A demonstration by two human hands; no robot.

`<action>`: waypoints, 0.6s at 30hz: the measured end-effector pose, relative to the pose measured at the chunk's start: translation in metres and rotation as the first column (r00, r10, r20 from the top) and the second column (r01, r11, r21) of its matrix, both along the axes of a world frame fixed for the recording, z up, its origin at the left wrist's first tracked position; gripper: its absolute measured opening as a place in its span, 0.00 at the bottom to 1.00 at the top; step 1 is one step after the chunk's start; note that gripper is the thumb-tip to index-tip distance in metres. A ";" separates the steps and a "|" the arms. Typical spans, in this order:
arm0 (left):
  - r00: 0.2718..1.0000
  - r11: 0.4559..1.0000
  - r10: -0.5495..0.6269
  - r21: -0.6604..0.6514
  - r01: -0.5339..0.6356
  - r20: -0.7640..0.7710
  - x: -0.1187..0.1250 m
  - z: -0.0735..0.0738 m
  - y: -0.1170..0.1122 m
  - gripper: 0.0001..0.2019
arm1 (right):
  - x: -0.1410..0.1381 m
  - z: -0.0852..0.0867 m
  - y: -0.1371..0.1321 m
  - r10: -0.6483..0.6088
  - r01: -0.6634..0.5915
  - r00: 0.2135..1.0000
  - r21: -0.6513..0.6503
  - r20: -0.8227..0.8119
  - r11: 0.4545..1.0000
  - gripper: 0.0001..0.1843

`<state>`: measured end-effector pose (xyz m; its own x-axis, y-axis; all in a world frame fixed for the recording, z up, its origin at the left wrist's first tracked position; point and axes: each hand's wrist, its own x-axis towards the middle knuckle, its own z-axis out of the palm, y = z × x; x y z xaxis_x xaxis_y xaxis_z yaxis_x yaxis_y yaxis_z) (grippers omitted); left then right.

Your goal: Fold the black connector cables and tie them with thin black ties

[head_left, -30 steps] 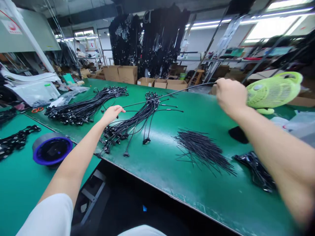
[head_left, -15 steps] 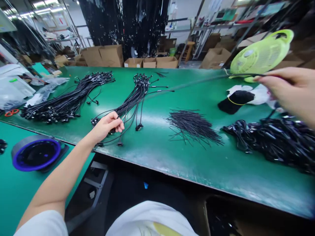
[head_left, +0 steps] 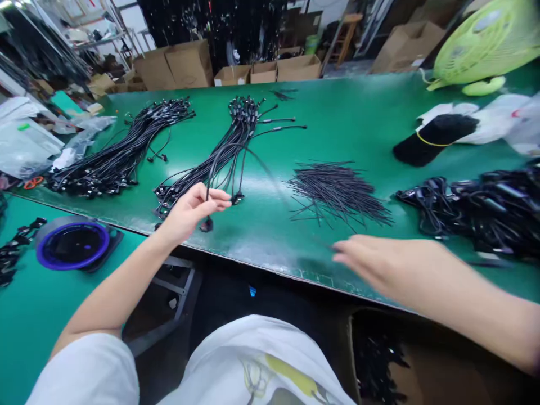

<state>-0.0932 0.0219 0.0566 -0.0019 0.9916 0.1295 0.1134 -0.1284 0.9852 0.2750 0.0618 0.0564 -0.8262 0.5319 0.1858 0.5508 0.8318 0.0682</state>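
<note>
**Left hand (head_left: 189, 211) fingers (head_left: 215, 197) clamped together on a thin black cable (head_left: 210, 174), just above the green table's (head_left: 261, 264) front edge.**
The right hand (head_left: 392, 264) reached out flat at four o'clock, near that edge; its blurry fingers (head_left: 350, 250) could not be told.

**Everything in a row, left to right**

On the flat workbench (head_left: 337, 95), one long bundle of rubber-sheathed cables (head_left: 122, 152) lies left of a second bundle (head_left: 223, 152); short thin wires (head_left: 337, 194) lie right of those, a tangled cable heap (head_left: 472, 208) further right, cardboard boxes (head_left: 177, 64) behind.
</note>
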 end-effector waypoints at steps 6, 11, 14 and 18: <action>0.878 0.941 -0.338 -0.138 0.309 -0.338 0.060 -0.008 -0.027 0.10 | -0.076 0.022 -0.011 0.160 -0.178 0.961 -0.064 -0.227 0.982 0.23; 0.887 0.841 -0.412 -0.289 0.458 0.208 0.041 -0.013 -0.041 0.18 | -0.060 0.015 0.043 -0.136 0.122 0.949 -0.066 -0.285 0.990 0.22; 0.806 0.906 -0.199 -0.208 0.368 0.557 0.021 -0.004 -0.044 0.12 | -0.036 -0.009 0.067 -0.191 0.151 0.935 -0.154 -0.297 0.976 0.24; 0.581 0.980 0.122 -0.189 0.057 0.805 0.004 0.007 -0.037 0.11 | -0.023 -0.040 0.064 -0.150 0.095 0.932 -0.175 -0.331 0.980 0.23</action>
<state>-0.0893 -0.0156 0.0639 -0.0500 0.9920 -0.1160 -0.7414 0.0410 0.6698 0.2520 0.1258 0.0163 -0.6539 0.6695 0.3524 0.6165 0.7415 -0.2648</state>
